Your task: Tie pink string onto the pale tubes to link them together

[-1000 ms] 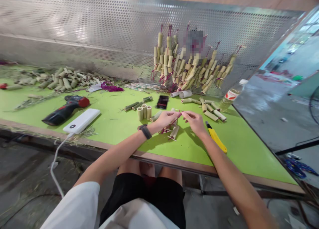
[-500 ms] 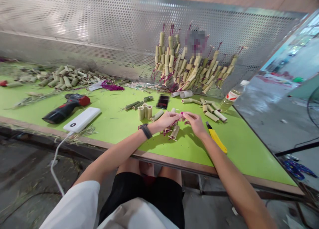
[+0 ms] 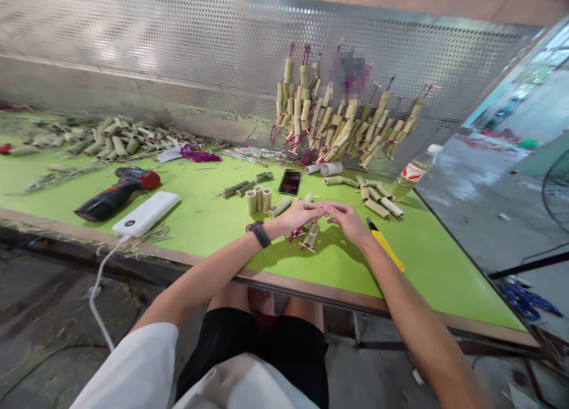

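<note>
The left hand (image 3: 301, 214) and right hand (image 3: 345, 218) are meeting at the fingertips; whether they are gripping something, I cannot tell. Just below them, one corded bamboo assembly (image 3: 312, 236) is lying, apparently unfinished. Beyond them, many strung bundles (image 3: 297, 114), too overlapped for counting, are hanging, seemingly done. Leftward, three tubes (image 3: 251, 203) are standing, seemingly unstrung.

Knife (image 3: 388, 250) right of strung bamboo (image 3: 312, 235)
</note>
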### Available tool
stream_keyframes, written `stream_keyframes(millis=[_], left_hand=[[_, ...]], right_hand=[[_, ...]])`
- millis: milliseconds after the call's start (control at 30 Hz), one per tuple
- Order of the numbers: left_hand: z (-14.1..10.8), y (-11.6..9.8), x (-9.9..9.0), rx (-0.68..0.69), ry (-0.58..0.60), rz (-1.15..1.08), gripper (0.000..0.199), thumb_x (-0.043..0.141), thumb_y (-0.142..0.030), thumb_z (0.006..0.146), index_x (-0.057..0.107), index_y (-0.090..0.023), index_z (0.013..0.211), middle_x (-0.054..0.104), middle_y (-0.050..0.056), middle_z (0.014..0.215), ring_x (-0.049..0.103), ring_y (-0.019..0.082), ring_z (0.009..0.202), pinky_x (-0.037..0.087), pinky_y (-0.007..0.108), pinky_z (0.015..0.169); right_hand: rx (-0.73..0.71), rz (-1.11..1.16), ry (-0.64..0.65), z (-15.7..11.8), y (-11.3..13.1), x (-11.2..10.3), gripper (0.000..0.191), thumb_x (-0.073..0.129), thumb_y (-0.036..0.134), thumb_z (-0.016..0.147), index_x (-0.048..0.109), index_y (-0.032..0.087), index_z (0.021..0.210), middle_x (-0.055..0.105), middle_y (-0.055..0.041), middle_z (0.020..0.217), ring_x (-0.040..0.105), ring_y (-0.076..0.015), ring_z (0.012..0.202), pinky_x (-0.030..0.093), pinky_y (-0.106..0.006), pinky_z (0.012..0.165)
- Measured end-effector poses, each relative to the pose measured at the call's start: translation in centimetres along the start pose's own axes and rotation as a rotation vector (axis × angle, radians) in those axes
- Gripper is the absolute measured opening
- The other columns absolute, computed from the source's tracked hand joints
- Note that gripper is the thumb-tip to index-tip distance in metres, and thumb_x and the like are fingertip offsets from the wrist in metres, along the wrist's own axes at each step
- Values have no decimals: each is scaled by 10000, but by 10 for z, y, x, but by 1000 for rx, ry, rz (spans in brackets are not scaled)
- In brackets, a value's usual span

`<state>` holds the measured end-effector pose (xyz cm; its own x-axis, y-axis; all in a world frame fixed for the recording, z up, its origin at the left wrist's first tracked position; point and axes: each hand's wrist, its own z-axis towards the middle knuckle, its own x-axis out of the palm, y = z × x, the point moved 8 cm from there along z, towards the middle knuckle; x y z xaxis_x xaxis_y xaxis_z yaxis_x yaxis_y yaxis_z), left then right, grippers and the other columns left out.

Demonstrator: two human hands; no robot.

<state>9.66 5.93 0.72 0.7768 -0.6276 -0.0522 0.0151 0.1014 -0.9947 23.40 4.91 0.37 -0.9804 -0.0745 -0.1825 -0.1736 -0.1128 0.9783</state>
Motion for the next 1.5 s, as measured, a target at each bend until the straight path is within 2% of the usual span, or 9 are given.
stream_keyframes(millis=[200,333,467,600,733,800,933,1133,1500], left_hand=[[3,-1,3,52,38,81,555,704,-692,828,637,-152,717,521,-12,641,416,97,567,296,256,552],[0,-13,4,84,90,170,504,620,-641,913,690,-154,804,642,31,761,552,143,698,405,254,639],[-15,-40,-11,131,113,493,336,641,-489,947,735,-168,917,685,51,815,564,166,674,396,276,630],[-46,-56,-35,156,139,828,221,597,-315,970,718,-175,1092,710,89,1024,601,200,825,410,284,737],[-77,-25,-67,-118,72,1066,221,634,-290,921,690,-158,1088,698,159,1084,623,281,915,416,328,749],[-90,-10,-74,-170,62,1106,244,639,-240,895,676,-173,1126,695,179,1164,641,321,1029,444,348,801],[-106,2,-88,-187,-13,1123,294,636,-180,847,671,-178,1139,695,184,1219,663,336,1083,478,372,860],[-124,2,-110,-196,-159,1137,168,611,-286,894,675,-174,1001,725,125,1006,670,286,904,489,347,776],[-119,5,-104,-109,-143,1044,241,532,-366,934,683,-179,912,675,124,996,622,258,854,492,361,770]], right_hand=[[-56,6,-86,3,1,-8,402,815,624,771,826,248,913,816,-55,993,703,-173,827,541,-271,673],[-85,104,-271,7,-1,-32,463,769,691,777,708,254,914,804,-48,961,711,-173,823,527,-245,597],[-109,189,-479,10,-6,-64,527,754,744,735,587,276,911,782,-31,867,720,-192,805,509,-244,530],[-127,196,-557,14,-12,-83,509,715,742,760,550,282,904,766,-28,865,722,-195,793,509,-255,511],[-146,237,-590,16,-16,-91,490,755,706,742,569,277,886,756,-17,867,687,-168,729,475,-238,469],[-142,272,-615,16,-18,-93,507,792,697,704,575,269,868,745,-7,826,654,-149,669,445,-223,439],[-123,287,-622,15,-18,-94,534,828,691,652,581,256,841,741,1,772,630,-133,620,429,-203,421],[-84,227,-572,17,-18,-91,523,823,683,667,593,245,838,753,-2,758,636,-128,601,434,-196,429],[-60,228,-542,15,-16,-86,532,846,681,639,635,237,841,759,-13,769,636,-130,628,447,-199,439]])
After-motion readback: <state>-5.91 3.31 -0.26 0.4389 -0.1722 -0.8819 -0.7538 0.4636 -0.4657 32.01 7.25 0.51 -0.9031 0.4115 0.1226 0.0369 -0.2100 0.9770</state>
